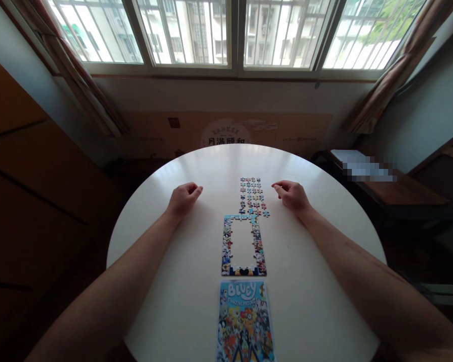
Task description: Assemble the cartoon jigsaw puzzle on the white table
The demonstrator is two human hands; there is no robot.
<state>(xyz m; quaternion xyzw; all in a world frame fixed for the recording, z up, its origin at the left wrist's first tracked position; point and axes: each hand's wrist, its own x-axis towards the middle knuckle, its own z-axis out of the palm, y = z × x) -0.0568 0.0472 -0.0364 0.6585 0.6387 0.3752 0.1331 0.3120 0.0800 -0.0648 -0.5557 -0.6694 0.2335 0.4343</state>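
My left hand [184, 197] rests closed on the white table, left of the puzzle, with nothing visible in it. On the other side, my right hand [291, 195] is closed too, thumb and forefinger together near the loose pieces; anything between them is too small to tell. Loose puzzle pieces [253, 191] lie in rows between the hands. Just below them is a joined puzzle border [226, 246] with a bare white middle. Nearest me lies a colourful picture sheet [245, 322] marked "Bluey".
The round white table [166, 301] bears everything. Beyond it stands a large printed cardboard box [298, 128] under barred windows [184, 32]. Curtains hang at both sides. A brown wooden bench [396, 188] is at the right, an orange-brown cabinet [30, 191] at the left.
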